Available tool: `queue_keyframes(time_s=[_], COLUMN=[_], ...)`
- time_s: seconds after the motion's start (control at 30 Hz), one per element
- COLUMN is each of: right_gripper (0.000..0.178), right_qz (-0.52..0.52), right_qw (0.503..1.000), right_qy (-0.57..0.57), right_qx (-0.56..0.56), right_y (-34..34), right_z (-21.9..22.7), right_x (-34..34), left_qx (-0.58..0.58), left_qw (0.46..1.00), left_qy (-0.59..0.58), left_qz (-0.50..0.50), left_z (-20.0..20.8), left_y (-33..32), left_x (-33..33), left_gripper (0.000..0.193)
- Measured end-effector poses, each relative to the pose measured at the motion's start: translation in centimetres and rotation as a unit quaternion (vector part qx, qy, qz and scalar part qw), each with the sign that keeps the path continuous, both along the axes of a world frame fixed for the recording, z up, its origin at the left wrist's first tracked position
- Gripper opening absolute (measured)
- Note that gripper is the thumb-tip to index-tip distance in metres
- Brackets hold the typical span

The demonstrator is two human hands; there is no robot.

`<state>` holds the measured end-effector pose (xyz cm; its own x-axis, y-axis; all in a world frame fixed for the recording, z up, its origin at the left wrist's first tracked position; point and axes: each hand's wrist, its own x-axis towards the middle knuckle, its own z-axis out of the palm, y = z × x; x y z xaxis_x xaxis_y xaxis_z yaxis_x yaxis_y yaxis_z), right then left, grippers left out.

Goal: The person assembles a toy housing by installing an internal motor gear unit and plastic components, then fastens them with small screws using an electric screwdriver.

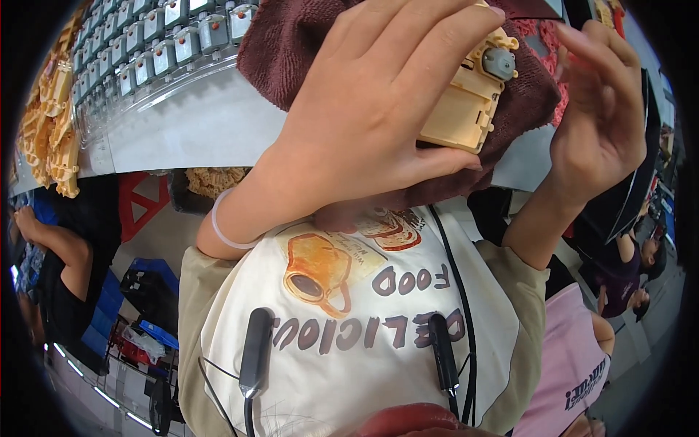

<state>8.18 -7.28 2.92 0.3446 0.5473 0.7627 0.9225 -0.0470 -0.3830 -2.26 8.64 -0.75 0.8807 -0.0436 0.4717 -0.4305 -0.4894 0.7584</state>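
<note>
My left hand is closed over a pale yellow plastic housing, its thumb along the near edge and its fingers across the top. A small grey motor sits at the housing's right end. Beneath both lies a dark maroon towel on the bench. To the right of the housing, my right hand is raised, with its fingers bent and apart and slightly blurred. I see nothing in it, though its fingertips overlap the pink parts behind.
Rows of grey motors fill a clear plastic tray at the far left. Yellow plastic parts are heaped beside it on the grey bench. Pink parts lie beyond the towel. Other people are at the sides.
</note>
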Motion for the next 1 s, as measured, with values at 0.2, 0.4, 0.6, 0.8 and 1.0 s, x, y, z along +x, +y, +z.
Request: queue_keyframes(time_s=[0.2, 0.4, 0.6, 0.8, 1.0], right_gripper=[0.012, 0.012, 0.015, 0.025, 0.027], right_qz=[0.068, 0.032, 0.019, 0.01, -0.01], right_qw=[0.964, 0.953, 0.975, 0.99, 0.988], right_qy=[0.251, 0.298, 0.219, 0.122, 0.091], right_qx=[0.052, 0.043, -0.011, -0.066, -0.121], right_y=[-2.8, -2.9, -0.1, -0.8, -1.0], right_z=[-0.7, 0.0, 0.2, -0.3, -0.1], right_x=[2.1, 0.6, -0.9, -2.2, -2.5], left_qx=[0.026, 0.018, 0.021, 0.019, 0.026], left_qw=[0.999, 0.998, 0.997, 0.997, 0.997], left_qy=[-0.014, -0.048, -0.035, -0.042, -0.047], left_qz=[0.036, 0.048, 0.06, 0.056, 0.056], left_z=[-0.5, -0.9, -0.6, -0.4, -0.5], left_y=[0.5, 0.2, 0.8, 0.8, 0.5], left_x=[-0.2, -0.2, -0.4, -0.5, -0.6], left_gripper=[0.088, 0.093, 0.092, 0.088, 0.092])
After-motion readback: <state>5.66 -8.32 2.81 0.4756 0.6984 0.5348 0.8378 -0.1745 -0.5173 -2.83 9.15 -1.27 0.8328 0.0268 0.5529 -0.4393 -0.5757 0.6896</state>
